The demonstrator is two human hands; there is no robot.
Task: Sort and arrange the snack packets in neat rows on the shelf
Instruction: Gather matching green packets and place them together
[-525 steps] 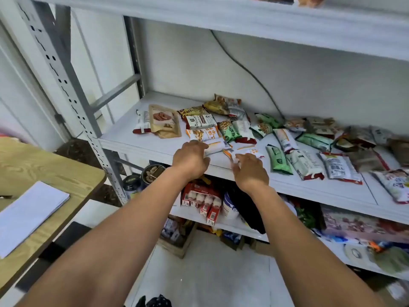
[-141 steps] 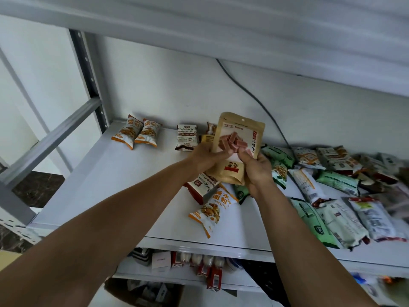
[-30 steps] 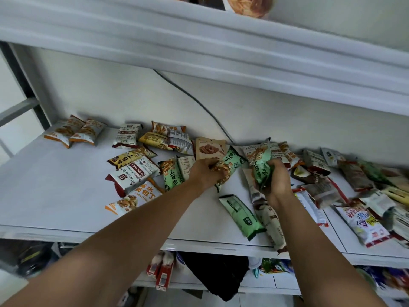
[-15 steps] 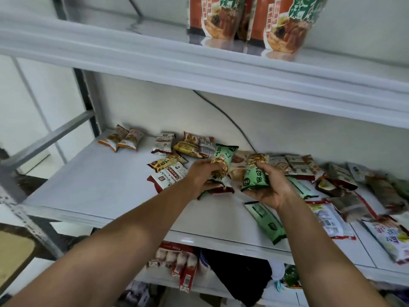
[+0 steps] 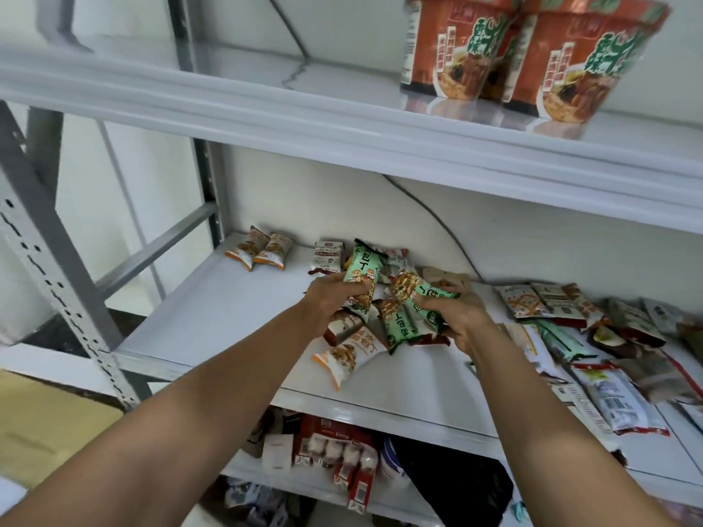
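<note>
My left hand [image 5: 330, 303] grips an upright green snack packet [image 5: 363, 268] above the white shelf [image 5: 228, 317]. My right hand [image 5: 458, 317] holds two more green packets [image 5: 405, 321] fanned out beside it. Under my hands lie an orange-and-white packet [image 5: 348, 355] and a red-and-white one, partly hidden. Two orange packets [image 5: 260, 251] sit side by side at the shelf's back left, with a red-and-white packet [image 5: 328, 256] next to them.
A loose pile of mixed packets [image 5: 593, 336] covers the shelf's right half. Two red noodle cups [image 5: 528, 55] stand on the shelf above. A grey perforated upright [image 5: 49, 256] frames the left. The lower shelf holds red boxes [image 5: 342, 454] and a black bag.
Both hands have lifted green packets off the shelf and brought them closer together. My head has tilted up, showing the upper shelf and cups.
</note>
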